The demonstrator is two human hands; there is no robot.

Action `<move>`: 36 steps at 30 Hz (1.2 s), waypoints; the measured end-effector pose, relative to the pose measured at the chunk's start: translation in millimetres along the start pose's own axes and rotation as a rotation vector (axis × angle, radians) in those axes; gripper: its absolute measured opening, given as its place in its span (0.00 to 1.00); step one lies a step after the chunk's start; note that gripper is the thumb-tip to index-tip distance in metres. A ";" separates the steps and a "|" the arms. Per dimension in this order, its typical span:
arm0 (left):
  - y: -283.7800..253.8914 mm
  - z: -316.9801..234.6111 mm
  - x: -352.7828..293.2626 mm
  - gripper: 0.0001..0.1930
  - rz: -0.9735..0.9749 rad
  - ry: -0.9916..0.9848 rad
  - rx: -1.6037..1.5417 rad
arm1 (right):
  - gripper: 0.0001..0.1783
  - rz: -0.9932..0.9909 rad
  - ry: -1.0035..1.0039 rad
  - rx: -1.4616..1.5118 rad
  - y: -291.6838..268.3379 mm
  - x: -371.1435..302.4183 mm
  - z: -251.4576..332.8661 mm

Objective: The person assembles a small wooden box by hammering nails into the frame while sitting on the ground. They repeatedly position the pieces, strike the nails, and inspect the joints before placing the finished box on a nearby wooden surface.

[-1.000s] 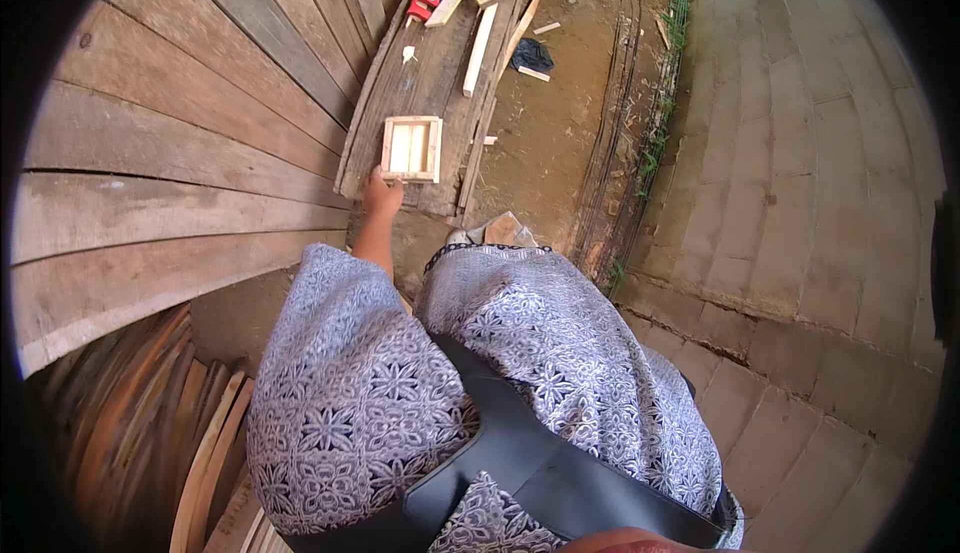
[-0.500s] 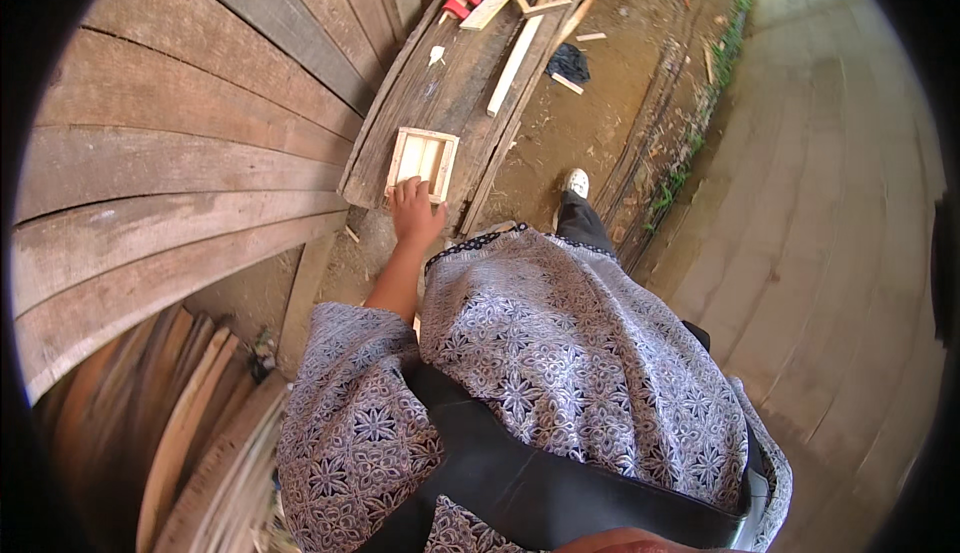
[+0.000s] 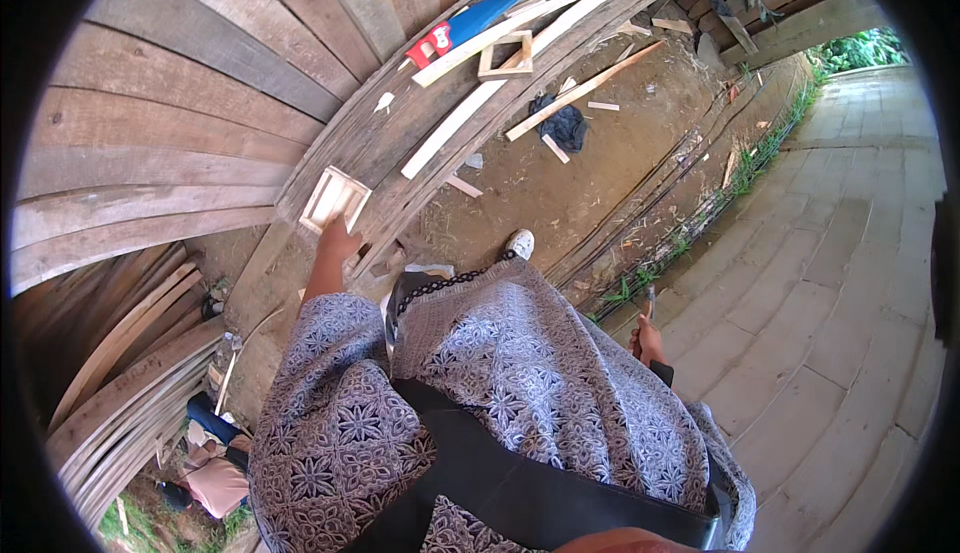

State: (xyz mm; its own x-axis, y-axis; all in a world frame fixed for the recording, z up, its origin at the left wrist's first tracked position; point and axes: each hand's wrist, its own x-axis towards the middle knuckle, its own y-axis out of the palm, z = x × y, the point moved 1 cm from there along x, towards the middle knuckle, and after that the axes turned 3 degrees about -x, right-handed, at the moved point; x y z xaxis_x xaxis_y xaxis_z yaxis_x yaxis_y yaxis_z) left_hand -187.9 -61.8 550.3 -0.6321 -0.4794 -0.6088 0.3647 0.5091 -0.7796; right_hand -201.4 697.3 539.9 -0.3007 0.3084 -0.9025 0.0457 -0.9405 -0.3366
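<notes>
My left hand (image 3: 339, 242) reaches to the near end of a wooden bench, with its fingers closed over the near edge of a small shallow wooden box (image 3: 326, 193). The box is square, made of pale strips, and rests on the bench. Out to the right, low beside my patterned clothing, my right hand (image 3: 649, 341) is closed round a slim tool (image 3: 651, 298) with a grey metal end; most of its handle is hidden in the fist, so its kind is unclear.
On the bench (image 3: 385, 138) lie a blue saw (image 3: 490, 13) with a red handle, long pale strips (image 3: 460, 118) and a square wooden frame (image 3: 505, 57). A crumpled black bag (image 3: 565, 128) and offcuts lie on the dirt. Another person (image 3: 212, 473) is at lower left, near stacked planks (image 3: 140, 403).
The view has swung, so the bench and box appear farther left. My right hand with the tool has come into view. My left hand stays at the box's near edge.
</notes>
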 end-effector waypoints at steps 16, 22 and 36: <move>20.6 -19.5 -10.2 0.41 -0.134 -0.026 -0.129 | 0.27 0.138 -0.026 -0.404 -62.8 89.7 -71.9; 16.6 -25.2 -2.7 0.38 -0.157 -0.071 -0.138 | 0.25 0.113 -0.022 -0.413 -66.0 72.1 -19.7; 8.1 -38.2 -9.5 0.24 -0.289 -0.214 0.037 | 0.19 0.136 -0.070 -0.471 10.6 65.7 116.5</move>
State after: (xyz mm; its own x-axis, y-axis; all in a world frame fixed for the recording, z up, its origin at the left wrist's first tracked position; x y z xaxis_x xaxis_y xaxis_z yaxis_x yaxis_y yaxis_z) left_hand -205.1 -25.8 555.4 -0.5566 -0.7405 -0.3767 0.2191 0.3065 -0.9263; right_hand -331.6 691.0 508.3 -0.3246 0.1620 -0.9319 0.5096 -0.8001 -0.3165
